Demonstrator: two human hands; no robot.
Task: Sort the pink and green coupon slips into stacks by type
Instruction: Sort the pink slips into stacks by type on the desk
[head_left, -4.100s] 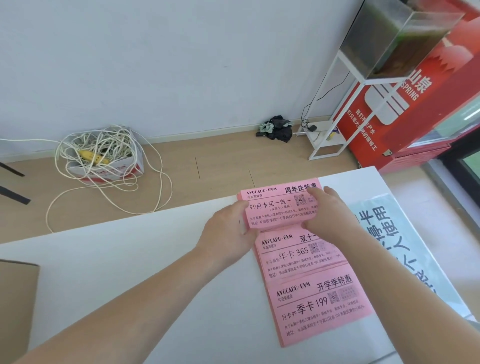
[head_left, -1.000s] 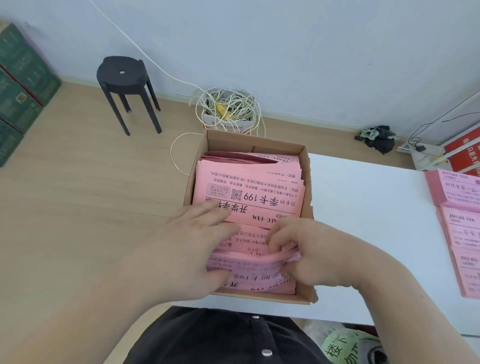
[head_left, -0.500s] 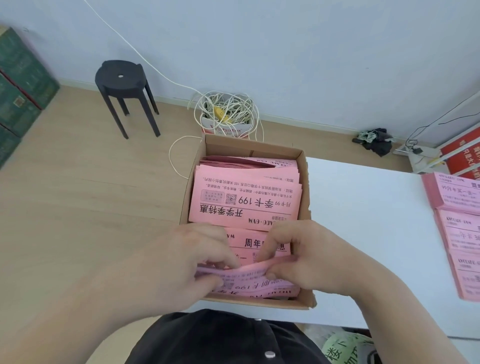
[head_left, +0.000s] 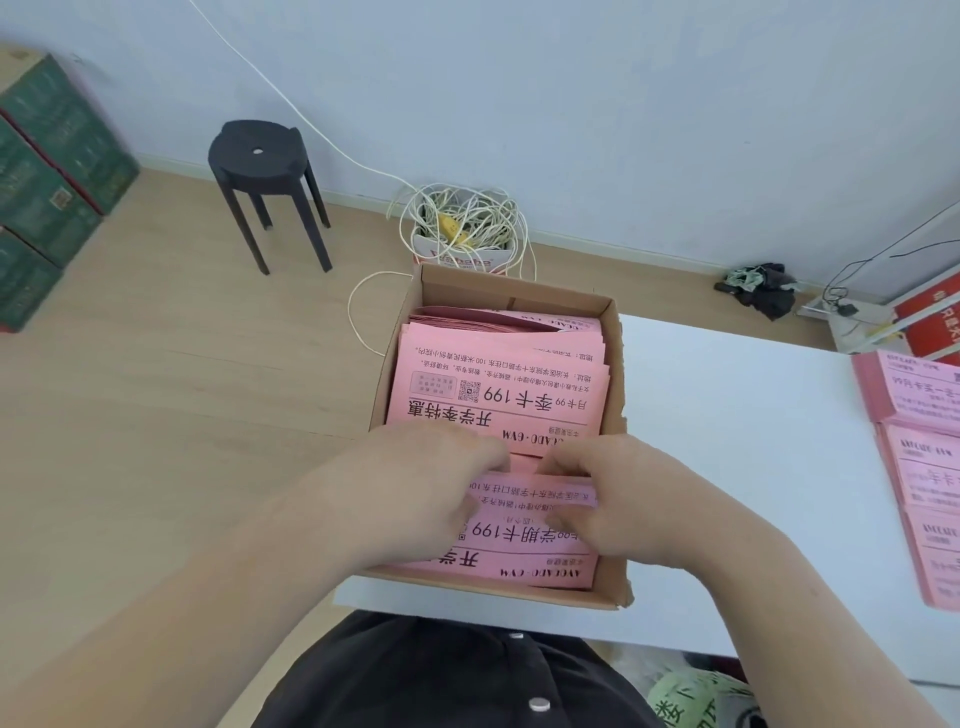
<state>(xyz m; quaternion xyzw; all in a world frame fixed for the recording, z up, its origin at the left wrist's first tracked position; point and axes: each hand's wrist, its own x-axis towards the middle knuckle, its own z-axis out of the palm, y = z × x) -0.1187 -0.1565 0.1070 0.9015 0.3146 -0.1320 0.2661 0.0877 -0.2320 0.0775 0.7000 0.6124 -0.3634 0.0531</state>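
Table (head_left: 737, 467) bears the cardboard box (head_left: 615, 374) of pink slips (head_left: 498, 384); sorted stacks (head_left: 924, 467) wait at its right edge. Left hand (head_left: 415, 488) and right hand (head_left: 634, 499), lately fumbling, now pinch a freed bundle (head_left: 524, 530) at the box's near end, probably ready for sorting.

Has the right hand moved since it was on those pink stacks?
Yes. The right hand has gone left along the white table, from the sorted stacks to the cardboard box, where it pinches pink slips.
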